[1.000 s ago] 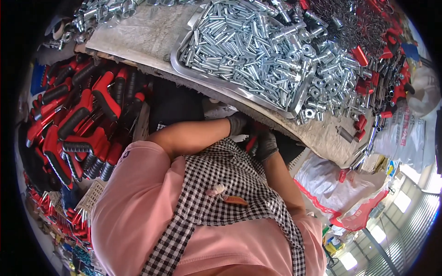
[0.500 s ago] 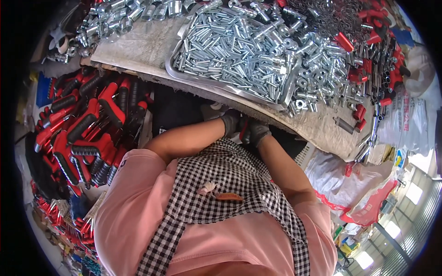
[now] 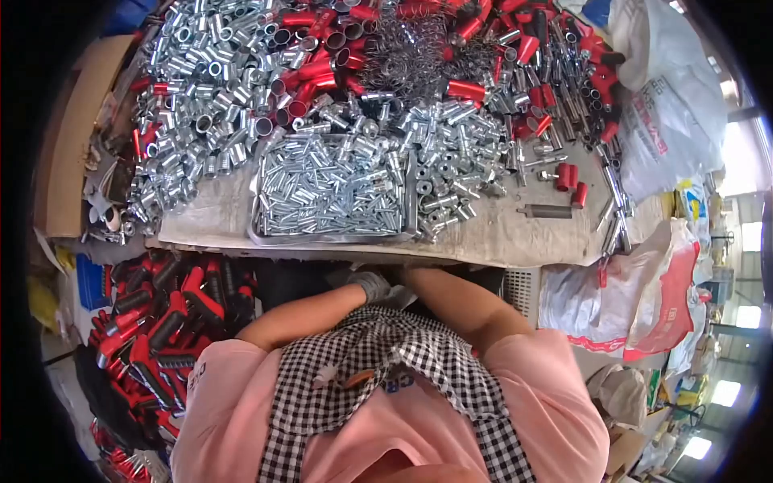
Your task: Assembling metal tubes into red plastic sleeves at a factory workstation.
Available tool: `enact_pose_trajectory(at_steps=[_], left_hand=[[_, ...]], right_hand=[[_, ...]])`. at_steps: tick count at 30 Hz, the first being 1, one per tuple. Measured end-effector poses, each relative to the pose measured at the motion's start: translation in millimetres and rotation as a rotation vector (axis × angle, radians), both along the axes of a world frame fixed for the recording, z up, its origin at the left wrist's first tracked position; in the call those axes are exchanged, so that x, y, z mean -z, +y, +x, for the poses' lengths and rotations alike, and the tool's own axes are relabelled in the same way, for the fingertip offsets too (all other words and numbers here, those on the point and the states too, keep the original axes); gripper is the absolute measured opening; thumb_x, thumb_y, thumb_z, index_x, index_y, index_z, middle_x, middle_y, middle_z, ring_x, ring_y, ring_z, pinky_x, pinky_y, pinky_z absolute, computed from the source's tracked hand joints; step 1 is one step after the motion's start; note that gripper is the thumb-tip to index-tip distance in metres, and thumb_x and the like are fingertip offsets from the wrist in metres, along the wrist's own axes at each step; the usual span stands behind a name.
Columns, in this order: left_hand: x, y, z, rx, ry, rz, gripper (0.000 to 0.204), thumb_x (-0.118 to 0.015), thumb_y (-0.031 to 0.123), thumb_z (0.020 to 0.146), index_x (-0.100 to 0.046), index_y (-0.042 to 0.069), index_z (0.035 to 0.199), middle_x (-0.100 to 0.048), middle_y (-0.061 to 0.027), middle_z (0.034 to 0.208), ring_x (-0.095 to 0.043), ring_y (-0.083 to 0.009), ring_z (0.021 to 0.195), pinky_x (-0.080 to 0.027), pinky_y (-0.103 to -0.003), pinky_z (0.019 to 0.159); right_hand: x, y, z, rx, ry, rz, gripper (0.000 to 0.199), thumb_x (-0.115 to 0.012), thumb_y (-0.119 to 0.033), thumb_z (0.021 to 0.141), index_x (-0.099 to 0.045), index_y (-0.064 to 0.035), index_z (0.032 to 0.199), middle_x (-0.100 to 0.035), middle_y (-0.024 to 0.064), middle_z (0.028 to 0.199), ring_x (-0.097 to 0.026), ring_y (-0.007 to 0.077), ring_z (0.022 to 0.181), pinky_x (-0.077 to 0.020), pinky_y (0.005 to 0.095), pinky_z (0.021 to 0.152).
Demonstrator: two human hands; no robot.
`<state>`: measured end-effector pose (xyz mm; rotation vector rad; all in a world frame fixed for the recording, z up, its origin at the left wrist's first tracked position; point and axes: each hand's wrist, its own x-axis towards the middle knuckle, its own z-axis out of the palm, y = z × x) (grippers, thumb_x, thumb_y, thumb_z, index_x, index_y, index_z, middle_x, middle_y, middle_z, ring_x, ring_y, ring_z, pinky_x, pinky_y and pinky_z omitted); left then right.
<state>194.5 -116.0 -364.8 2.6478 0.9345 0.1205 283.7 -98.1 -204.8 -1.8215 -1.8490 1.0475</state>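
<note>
My left hand (image 3: 370, 283), in a grey glove, is low in front of my checked apron, just under the table's front edge. Its fingers are hidden in shadow, so what they hold does not show. My right forearm (image 3: 463, 302) reaches in toward the left hand, and the right hand is lost beneath the table edge. Nearest above the hands stands a metal tray (image 3: 330, 239) full of small silver pins (image 3: 322, 189). To the left of my arm lies a heap of red-and-black pistol-shaped handles (image 3: 173, 322).
Silver sleeves (image 3: 213, 101), dark wire springs (image 3: 411, 56) and red tubes (image 3: 318, 76) are piled on the table (image 3: 483, 241). A grey rod (image 3: 547, 212) lies at the right. Beside the table is a white-and-red sack (image 3: 620, 298); a cardboard box (image 3: 80, 145) stands far left.
The view has levelled and shows more of the tabletop. Both hands were together with a red-and-black piece between them; now that piece is out of sight and the right hand is under the edge.
</note>
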Motion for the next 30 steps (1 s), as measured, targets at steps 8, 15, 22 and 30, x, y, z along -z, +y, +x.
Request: enact_pose_trajectory(at_steps=[8,15,22,30], left_hand=[[-181.2,-80.6,-134.3,-0.023,0.252,-0.801,0.045,-0.045,0.038,0.091,-0.052,0.014,0.129,-0.057,-0.0124,0.124,-0.06,-0.0205,0.106,-0.044,-0.029,0.093],[-390.4,-69.4,-198.8,-0.246,0.395,-0.838,0.045,-0.047,0.037,0.091,-0.051,0.014,0.13,-0.058,-0.0111,0.123,-0.061,-0.0204,0.105,-0.044,-0.028,0.094],[-311.9,-89.0,-141.7,-0.411,0.272,-0.699,0.046,-0.051,0.038,0.09,-0.05,0.015,0.13,-0.057,-0.0094,0.125,-0.058,-0.0192,0.107,-0.042,-0.029,0.095],[-80.0,-29.4,-12.8,-0.27,-0.036,-0.489,0.047,-0.055,0.039,0.089,-0.05,0.016,0.13,-0.054,-0.0075,0.128,-0.054,-0.0176,0.112,-0.04,-0.032,0.098]], right_hand=[[23.8,4.7,-1.7,-0.081,-0.057,-0.079,0.041,-0.048,-0.034,0.093,-0.046,-0.0137,0.128,-0.056,0.0099,0.114,-0.055,0.0236,0.092,-0.0487,0.0342,0.077],[14.5,14.0,24.5,-0.124,-0.13,-0.165,0.041,-0.048,-0.034,0.093,-0.046,-0.0138,0.129,-0.057,0.011,0.113,-0.056,0.0252,0.091,-0.0491,0.0347,0.076],[-5.5,27.6,-12.0,-0.385,-0.073,-0.165,0.042,-0.047,-0.034,0.093,-0.046,-0.0139,0.13,-0.058,0.0121,0.112,-0.058,0.0269,0.089,-0.0495,0.0352,0.075],[-23.6,14.7,-3.5,-0.528,-0.125,-0.206,0.043,-0.047,-0.035,0.092,-0.046,-0.014,0.13,-0.059,0.0134,0.111,-0.06,0.0288,0.087,-0.05,0.0357,0.074]])
